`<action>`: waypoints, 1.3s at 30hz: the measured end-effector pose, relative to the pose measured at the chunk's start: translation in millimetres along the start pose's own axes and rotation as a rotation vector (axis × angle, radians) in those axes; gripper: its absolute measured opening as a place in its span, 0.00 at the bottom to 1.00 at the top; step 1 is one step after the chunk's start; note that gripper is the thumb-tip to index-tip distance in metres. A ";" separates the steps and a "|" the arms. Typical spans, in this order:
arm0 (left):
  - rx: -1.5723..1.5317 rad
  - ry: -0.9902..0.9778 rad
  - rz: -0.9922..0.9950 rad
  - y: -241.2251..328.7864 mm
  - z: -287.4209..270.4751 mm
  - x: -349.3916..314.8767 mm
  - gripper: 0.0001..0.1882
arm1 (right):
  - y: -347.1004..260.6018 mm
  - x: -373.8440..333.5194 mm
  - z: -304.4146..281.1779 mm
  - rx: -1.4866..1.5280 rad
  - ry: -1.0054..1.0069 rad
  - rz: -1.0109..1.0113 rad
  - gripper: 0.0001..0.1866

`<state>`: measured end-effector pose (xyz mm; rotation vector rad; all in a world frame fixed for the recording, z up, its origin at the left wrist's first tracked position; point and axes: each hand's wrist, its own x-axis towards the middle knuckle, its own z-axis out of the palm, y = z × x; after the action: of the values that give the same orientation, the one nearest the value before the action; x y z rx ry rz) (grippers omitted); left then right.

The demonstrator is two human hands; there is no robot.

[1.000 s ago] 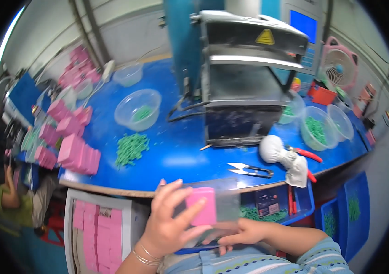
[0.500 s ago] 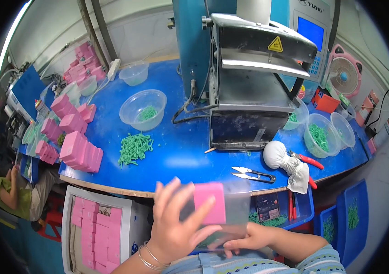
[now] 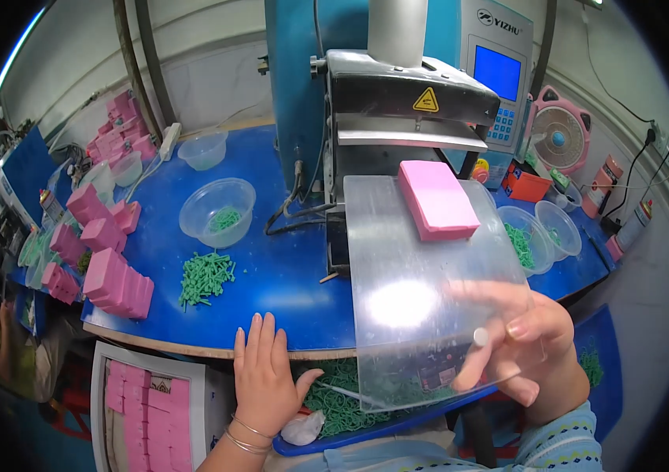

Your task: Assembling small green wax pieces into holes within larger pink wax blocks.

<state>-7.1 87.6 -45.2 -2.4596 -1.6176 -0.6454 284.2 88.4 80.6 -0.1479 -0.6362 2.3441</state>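
A clear plastic sheet (image 3: 421, 283) is held up flat and slightly tilted over the near edge of the blue table, gripped at its lower right corner. It is rectangular, glossy (a bright glare spot sits near its middle) and transparent enough to show what lies beneath. A pink block (image 3: 437, 199) rests on the sheet's far end, toward the right. The block is a flat rectangle with rounded edges, lying on its broad face, its long side running away from the viewer.

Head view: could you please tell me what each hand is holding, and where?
Right hand grips the clear plastic sheet at its near right corner; left hand holds nothing.
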 end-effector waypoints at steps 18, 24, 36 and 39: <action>-0.027 0.062 0.011 -3.9 13.2 -1.0 0.41 | -40.1 52.6 -42.3 -0.499 0.456 -0.438 0.17; 0.016 0.051 0.014 -2.5 3.3 -1.0 0.36 | -41.7 57.5 -57.0 -0.841 0.369 -0.453 0.17; 0.355 0.438 -0.768 -205.6 -67.0 -168.3 0.08 | -55.9 48.8 -94.0 -0.958 0.693 -0.555 0.22; 0.387 -0.098 -0.752 -223.7 -38.6 -220.0 0.09 | -52.0 48.4 -104.8 -0.941 0.808 -0.676 0.24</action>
<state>-292.8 -17.7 -130.0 -1.6021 -2.4369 -0.2312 307.4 195.6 17.5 -1.0446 -1.0759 1.0444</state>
